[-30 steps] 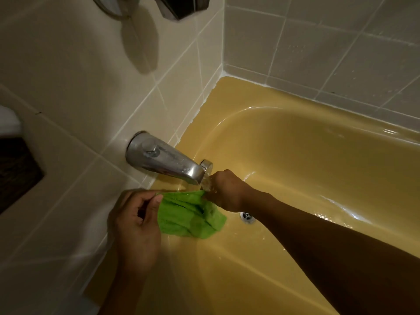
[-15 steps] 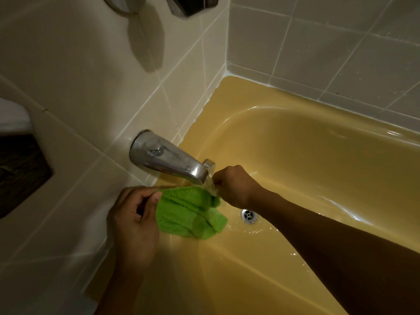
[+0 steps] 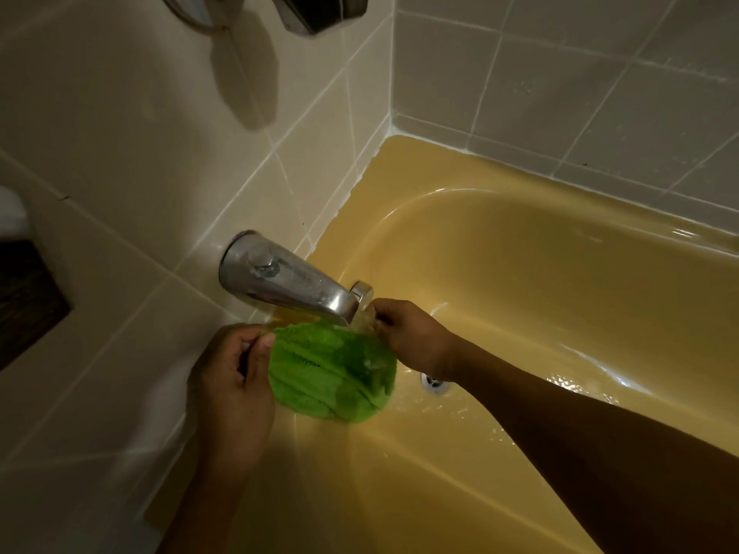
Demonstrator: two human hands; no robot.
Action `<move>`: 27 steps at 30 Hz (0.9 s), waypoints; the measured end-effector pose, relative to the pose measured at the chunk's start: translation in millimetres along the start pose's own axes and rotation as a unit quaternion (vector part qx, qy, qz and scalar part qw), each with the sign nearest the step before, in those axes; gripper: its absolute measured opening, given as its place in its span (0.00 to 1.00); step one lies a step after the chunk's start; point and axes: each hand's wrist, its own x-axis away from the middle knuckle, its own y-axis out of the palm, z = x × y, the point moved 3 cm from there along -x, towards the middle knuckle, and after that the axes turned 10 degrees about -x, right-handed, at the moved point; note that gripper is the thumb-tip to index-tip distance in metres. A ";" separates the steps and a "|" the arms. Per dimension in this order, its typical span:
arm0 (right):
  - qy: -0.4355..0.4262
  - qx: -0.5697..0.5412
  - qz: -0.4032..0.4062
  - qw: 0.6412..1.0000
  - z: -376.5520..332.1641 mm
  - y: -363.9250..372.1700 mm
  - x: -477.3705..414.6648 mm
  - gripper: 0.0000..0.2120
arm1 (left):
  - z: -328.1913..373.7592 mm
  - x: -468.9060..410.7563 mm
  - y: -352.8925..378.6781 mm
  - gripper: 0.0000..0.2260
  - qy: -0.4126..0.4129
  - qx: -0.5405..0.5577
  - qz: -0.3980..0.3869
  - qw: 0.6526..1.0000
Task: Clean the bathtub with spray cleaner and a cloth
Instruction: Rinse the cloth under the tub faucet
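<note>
Rinsing: green cloth stretched out under the chrome spout, water pouring onto its right end, here at the spout end of the bathtub.
Left hand: grip closed on the cloth's left edge, with thumb and fingers pinching the fabric just beside the tiled wall.
Right hand: grip pinching the cloth's right corner, up by the spout's mouth and right in the stream; the forearm reaches in from the lower right, across the bathtub.
Cloth: up in the air between the two hands — sagging in the middle, darker and soaked on the right side, hanging above the bathtub floor.
Bathtub: yellow, with a wet sheen and ripples of water along the floor.
Drain: round metal ring just right of the cloth, partly hidden behind the right wrist.
Spout: juts out of the wall tiles, pull knob on top, a round chrome fitting just behind its tip.
Wall: pale tiles with white grout — a chrome handle at the top edge throws a shadow down the tiles.
Far left: something dark with a white shape above it, and I cannot tell what either is.
</note>
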 end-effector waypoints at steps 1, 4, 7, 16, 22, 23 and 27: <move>0.004 -0.023 0.002 1.000 0.9 1.8 -1.1 0.11 | 0.8 0.4 1.0 0.08 0.003 0.001 -0.002 1.000; -0.001 -0.046 -0.023 0.999 -3.5 2.8 0.0 0.10 | 5.4 -1.3 4.0 0.09 0.001 0.005 -0.014 1.000; 0.002 0.078 -0.086 0.993 -7.2 -1.9 6.7 0.09 | 12.2 -5.7 9.8 0.04 -0.003 0.010 -0.028 1.000; -0.078 0.334 0.042 0.938 -3.1 -60.9 38.8 0.10 | 46.9 -10.1 47.6 0.11 -0.025 -0.024 -0.140 0.990; -0.072 0.311 0.054 0.946 5.9 -119.1 81.5 0.07 | 49.6 -6.3 92.0 0.10 0.002 -0.044 -0.348 0.936; -0.070 0.293 0.063 0.951 5.7 -127.4 89.9 0.05 | 53.3 -6.4 96.8 0.12 0.042 -0.096 -0.371 0.923; -0.039 0.200 0.079 0.976 2.1 -149.7 119.4 0.11 | 65.1 -9.7 118.8 0.14 0.101 -0.147 -0.437 0.882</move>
